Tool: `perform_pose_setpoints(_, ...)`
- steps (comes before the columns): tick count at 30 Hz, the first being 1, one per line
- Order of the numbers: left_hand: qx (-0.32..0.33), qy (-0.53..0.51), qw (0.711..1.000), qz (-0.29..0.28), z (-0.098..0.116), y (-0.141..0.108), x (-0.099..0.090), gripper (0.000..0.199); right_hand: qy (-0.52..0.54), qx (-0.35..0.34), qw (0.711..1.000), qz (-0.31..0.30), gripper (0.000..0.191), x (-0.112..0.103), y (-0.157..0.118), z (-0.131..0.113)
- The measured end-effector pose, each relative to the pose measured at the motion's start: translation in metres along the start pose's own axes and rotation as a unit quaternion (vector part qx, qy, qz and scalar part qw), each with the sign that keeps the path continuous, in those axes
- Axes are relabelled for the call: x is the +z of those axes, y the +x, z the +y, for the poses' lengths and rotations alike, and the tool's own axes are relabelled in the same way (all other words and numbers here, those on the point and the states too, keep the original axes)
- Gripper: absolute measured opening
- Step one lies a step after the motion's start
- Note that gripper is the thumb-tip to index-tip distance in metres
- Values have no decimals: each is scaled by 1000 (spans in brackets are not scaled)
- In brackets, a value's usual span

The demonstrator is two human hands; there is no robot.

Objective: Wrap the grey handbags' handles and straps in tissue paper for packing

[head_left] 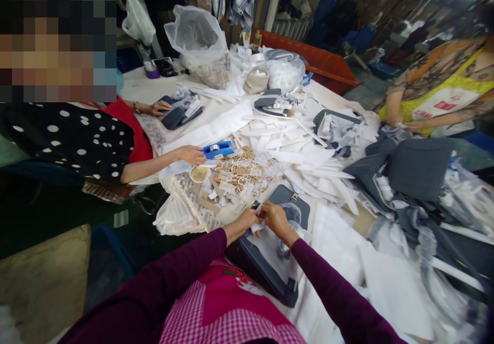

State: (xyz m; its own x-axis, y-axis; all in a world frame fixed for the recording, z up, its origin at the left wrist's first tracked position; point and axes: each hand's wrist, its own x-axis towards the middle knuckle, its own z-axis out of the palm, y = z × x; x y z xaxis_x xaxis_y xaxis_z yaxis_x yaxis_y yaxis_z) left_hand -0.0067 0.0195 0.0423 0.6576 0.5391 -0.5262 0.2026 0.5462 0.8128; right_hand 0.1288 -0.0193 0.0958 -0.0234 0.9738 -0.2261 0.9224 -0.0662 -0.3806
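A dark grey handbag (266, 267) lies in front of me at the table edge, its flap (295, 200) with a gold clasp folded open to the far side. Over the bag my two hands meet, fingers bent and closed. My left hand (247, 220) grips a dark strap end (255, 205) with a bit of white wrapping below it. Against it, my right hand (275, 219) pinches the same spot; its fingertips partly hide what they hold. Clear plastic wrap (292, 213) loops out beside my right hand.
Left of the bag are heaped tags with strings (247, 174) and a white plastic bag (177, 210). One co-worker's hand (193, 155) touches a blue tape dispenser (218, 149). White strips (285, 138) are piled mid-table. More grey bags (420, 166) lie right, near another co-worker.
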Motion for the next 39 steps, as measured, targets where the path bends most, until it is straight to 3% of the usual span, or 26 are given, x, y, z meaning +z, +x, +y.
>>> perform_pose_setpoints(9,14,-38,999,-19,-17,4,-9,21,-27,-72,997,30,26,14,-27,7)
perform_pose_setpoints(17,-5,-33,997,-75,-8,3,-15,22,-3,-163,986,28,28,11,-37,22)
perform_pose_setpoints(23,-40,-31,994,-98,-5,9,-16,27,5,-149,989,9,32,6,-38,22)
perform_pose_setpoints(32,0,-8,996,-87,8,-4,-11,26,37,-114,992,40,27,10,-42,18)
perform_pose_setpoints(36,11,28,997,-71,20,-7,-8,28,82,-100,989,75,28,8,-45,12)
perform_pose_setpoints(39,18,62,996,-65,29,-12,-2,29,167,-45,971,168,29,2,-63,6)
